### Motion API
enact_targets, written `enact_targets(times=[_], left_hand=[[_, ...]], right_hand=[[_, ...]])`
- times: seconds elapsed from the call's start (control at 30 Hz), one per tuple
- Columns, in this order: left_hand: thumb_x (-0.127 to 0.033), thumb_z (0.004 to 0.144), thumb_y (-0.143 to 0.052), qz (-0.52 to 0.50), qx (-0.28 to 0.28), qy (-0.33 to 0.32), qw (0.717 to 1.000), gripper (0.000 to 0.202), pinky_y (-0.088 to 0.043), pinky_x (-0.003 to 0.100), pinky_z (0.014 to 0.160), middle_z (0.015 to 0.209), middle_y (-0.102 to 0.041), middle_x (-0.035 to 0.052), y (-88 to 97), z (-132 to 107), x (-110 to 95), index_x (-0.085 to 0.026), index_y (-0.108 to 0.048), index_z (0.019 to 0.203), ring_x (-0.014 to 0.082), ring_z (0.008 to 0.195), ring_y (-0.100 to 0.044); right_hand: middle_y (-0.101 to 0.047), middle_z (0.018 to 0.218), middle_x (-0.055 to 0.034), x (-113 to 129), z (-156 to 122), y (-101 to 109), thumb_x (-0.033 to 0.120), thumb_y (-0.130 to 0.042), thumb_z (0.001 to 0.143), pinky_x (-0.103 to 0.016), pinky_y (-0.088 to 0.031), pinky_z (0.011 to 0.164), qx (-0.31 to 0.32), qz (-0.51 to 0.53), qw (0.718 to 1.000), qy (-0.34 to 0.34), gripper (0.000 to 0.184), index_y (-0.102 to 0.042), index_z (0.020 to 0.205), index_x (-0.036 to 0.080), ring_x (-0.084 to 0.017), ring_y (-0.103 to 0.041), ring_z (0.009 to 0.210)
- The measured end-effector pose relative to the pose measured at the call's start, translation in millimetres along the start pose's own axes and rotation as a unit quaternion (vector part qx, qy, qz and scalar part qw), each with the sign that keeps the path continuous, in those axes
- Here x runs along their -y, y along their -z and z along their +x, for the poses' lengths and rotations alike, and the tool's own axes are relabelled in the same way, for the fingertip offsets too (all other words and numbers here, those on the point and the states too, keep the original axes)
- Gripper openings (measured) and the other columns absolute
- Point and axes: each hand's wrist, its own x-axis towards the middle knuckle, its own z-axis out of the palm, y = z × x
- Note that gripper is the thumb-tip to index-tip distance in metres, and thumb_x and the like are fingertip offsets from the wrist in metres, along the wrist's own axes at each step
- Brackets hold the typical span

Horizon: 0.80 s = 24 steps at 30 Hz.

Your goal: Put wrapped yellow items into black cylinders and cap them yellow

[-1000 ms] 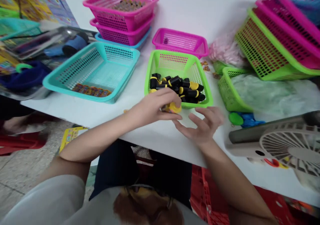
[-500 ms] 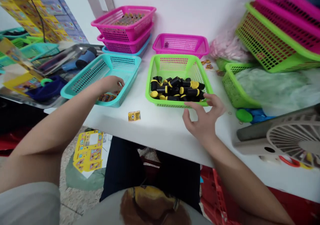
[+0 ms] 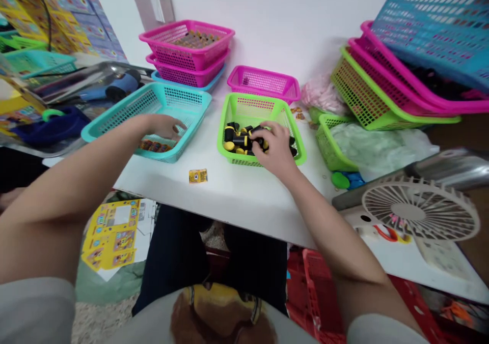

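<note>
My left hand (image 3: 165,126) reaches into the turquoise basket (image 3: 187,97), palm down with its fingers curled. Whatever those fingers hold is hidden beneath them. Beside it, along the basket's near side, lies a row of small orange-brown labelled tubes (image 3: 155,146). Over the lime green basket (image 3: 263,162), my right hand (image 3: 275,149) has thumb and fingers closed around a black tube among the pile. Several black tubes with yellow caps (image 3: 240,140) lie jumbled there, partly covered by the hand. A small yellow printed packet (image 3: 197,176) rests on the white table in front.
Stacked pink baskets (image 3: 187,49) stand at the back left, and another pink basket (image 3: 263,82) sits behind the green one. On the right are tilted stacked baskets (image 3: 367,89), a green basket with plastic bags (image 3: 374,143), and a fan (image 3: 416,209). Yellow printed card (image 3: 114,232) lies below the table.
My right hand has moved left and into the green basket, its spread fingers closing on a black tube. My left hand stays in the turquoise basket. The view has shifted to the right.
</note>
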Motion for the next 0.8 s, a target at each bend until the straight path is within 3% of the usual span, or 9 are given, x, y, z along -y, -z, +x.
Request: enact_targets(times=[0.07, 0.13, 0.2, 0.27, 0.37, 0.43, 0.57, 0.67, 0.8], left_hand=[[-0.037, 0.076, -0.085, 0.062, -0.013, 0.039, 0.997, 0.036, -0.046, 0.018, 0.085, 0.074, -0.069, -0.0102, 5.8, -5, -36, -0.014, -0.072, 0.1, 0.0062, 0.066, -0.045], [-0.035, 0.094, -0.067, 0.131, -0.08, 0.05, 0.987, 0.03, -0.048, 0.022, 0.086, 0.097, -0.075, -0.0038, 3.4, -20, -79, -0.016, -0.069, 0.116, 0.0079, 0.075, -0.057], [-0.029, 0.099, -0.054, 0.121, -0.035, -0.007, 0.992, 0.026, -0.052, 0.024, 0.081, 0.101, -0.077, 0.0006, -11.4, -46, -116, -0.017, -0.07, 0.116, 0.011, 0.078, -0.068], [-0.026, 0.099, -0.051, 0.121, 0.083, -0.056, 0.988, 0.026, -0.055, 0.026, 0.082, 0.092, -0.078, 0.0027, -36.3, -77, -134, -0.016, -0.073, 0.108, 0.0135, 0.075, -0.072], [-0.029, 0.101, -0.052, 0.178, 0.161, -0.048, 0.97, 0.029, -0.058, 0.031, 0.095, 0.113, -0.08, 0.0099, -74.5, -117, -129, -0.015, -0.075, 0.113, 0.0214, 0.099, -0.077], [-0.029, 0.103, -0.051, 0.202, 0.186, -0.026, 0.961, 0.033, -0.056, 0.034, 0.107, 0.131, -0.075, 0.0121, -88.6, -133, -117, -0.015, -0.073, 0.122, 0.0243, 0.119, -0.073], [-0.014, 0.104, -0.039, 0.241, 0.239, -0.012, 0.941, 0.046, -0.047, 0.037, 0.12, 0.154, -0.059, 0.0127, -87.1, -145, -113, -0.017, -0.062, 0.143, 0.0229, 0.142, -0.059], [-0.005, 0.101, -0.037, 0.261, 0.25, 0.0, 0.932, 0.056, -0.051, 0.036, 0.116, 0.156, -0.057, 0.0139, -81.9, -146, -122, -0.021, -0.054, 0.152, 0.0227, 0.139, -0.062], [-0.007, 0.098, -0.041, 0.218, 0.235, 0.039, 0.946, 0.059, -0.053, 0.034, 0.112, 0.15, -0.063, 0.0078, -83.8, -143, -124, -0.025, -0.055, 0.153, 0.0215, 0.131, -0.068]], right_hand=[[-0.067, 0.13, -0.0139, 5, 23, -8, 0.026, -0.064, 0.088, -0.059, -0.041, 0.106, 0.101, -0.009, 0.995, -0.026, 0.026, -0.074, 0.112, 0.026, -0.037, -0.049, 0.131], [-0.072, 0.119, -0.014, 8, 40, -15, 0.028, -0.068, 0.085, -0.062, -0.04, 0.103, 0.199, -0.014, 0.978, -0.056, 0.03, -0.075, 0.115, 0.026, -0.04, -0.047, 0.131], [-0.075, 0.109, -0.0124, 7, 48, -19, 0.03, -0.072, 0.084, -0.064, -0.038, 0.104, 0.236, -0.007, 0.97, -0.06, 0.028, -0.077, 0.111, 0.026, -0.04, -0.048, 0.131], [-0.076, 0.107, -0.0108, 4, 48, -19, 0.031, -0.073, 0.084, -0.065, -0.037, 0.107, 0.201, 0.012, 0.979, -0.044, 0.023, -0.078, 0.107, 0.027, -0.039, -0.052, 0.13], [-0.077, 0.112, -0.0095, -1, 37, -12, 0.032, -0.068, 0.089, -0.057, -0.048, 0.104, 0.098, 0.078, 0.992, -0.011, 0.022, -0.076, 0.109, 0.026, -0.031, -0.064, 0.115], [-0.076, 0.116, -0.0093, -5, 25, -4, 0.035, -0.065, 0.092, -0.047, -0.058, 0.092, 0.037, 0.139, 0.99, 0.001, 0.024, -0.074, 0.112, 0.024, -0.025, -0.069, 0.103], [-0.074, 0.114, -0.0095, -11, -6, 9, 0.044, -0.067, 0.092, -0.038, -0.064, 0.076, -0.042, 0.22, 0.975, 0.018, 0.024, -0.073, 0.106, 0.025, -0.023, -0.072, 0.101], [-0.075, 0.11, -0.0098, -19, -29, 14, 0.043, -0.07, 0.092, -0.038, -0.064, 0.075, -0.112, 0.223, 0.968, 0.035, 0.019, -0.073, 0.1, 0.026, -0.025, -0.072, 0.108], [-0.072, 0.11, -0.0099, -31, -48, 14, 0.037, -0.073, 0.092, -0.036, -0.064, 0.073, -0.202, 0.239, 0.949, 0.026, 0.014, -0.071, 0.1, 0.026, -0.024, -0.072, 0.109]])
